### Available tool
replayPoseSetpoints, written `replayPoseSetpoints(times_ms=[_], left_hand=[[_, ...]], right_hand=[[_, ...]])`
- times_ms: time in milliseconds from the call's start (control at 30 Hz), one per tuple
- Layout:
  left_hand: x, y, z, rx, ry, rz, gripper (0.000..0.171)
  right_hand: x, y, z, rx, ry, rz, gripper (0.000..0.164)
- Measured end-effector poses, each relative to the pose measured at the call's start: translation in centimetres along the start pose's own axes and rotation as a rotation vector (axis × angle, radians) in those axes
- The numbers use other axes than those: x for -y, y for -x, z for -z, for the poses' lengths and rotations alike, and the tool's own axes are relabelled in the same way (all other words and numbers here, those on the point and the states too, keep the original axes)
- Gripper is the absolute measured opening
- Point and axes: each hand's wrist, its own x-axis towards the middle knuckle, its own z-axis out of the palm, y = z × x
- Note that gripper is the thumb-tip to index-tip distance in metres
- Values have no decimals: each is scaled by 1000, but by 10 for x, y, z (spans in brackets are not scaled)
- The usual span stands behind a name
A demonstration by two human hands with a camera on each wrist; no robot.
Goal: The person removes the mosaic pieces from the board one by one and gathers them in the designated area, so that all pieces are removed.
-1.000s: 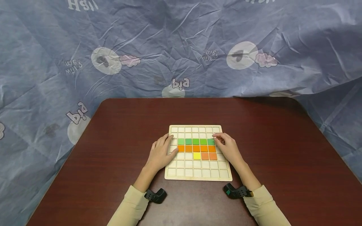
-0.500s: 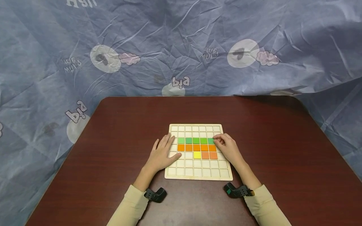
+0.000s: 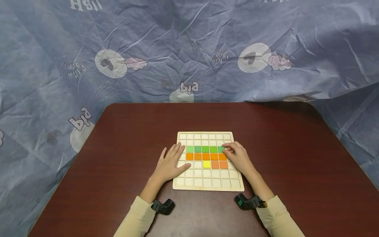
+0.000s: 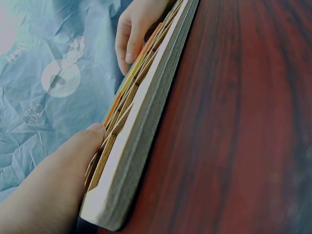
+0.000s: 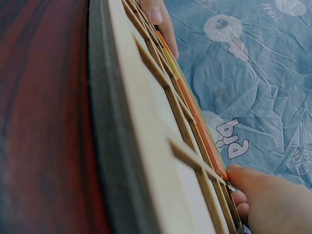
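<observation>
A pale wooden grid board lies on the table, with coloured square tiles in some of its cells. My left hand rests along the board's left side, fingers spread and thumb over the cells. My right hand is at the board's right side, thumb and index finger brought close at the teal tile that ends the green row. I cannot tell whether they pinch it. Below that row run several orange tiles, then one yellow tile and two coral tiles. In the right wrist view my right thumb meets the board's far edge.
The dark red-brown table extends on all sides of the board. Behind it hangs a wrinkled blue printed cloth. A black wrist camera sits at the left wrist, another black wrist camera at the right.
My left hand has spread its fingers wider, its thumb moving right over the cells. My right fingertips have shifted slightly down and left, onto the teal tile's edge. The tile layout looks the same.
</observation>
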Motion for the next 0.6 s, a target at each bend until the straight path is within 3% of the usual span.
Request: replayPoseSetpoints(times_ms=[333,600], left_hand=[[1,1,-1,-11,5,2,78],[0,1,-1,-8,5,-1,77]], right_hand=[[1,-2,0,-2,-5,19,22],[0,1,0,-5,-55,-15,22]])
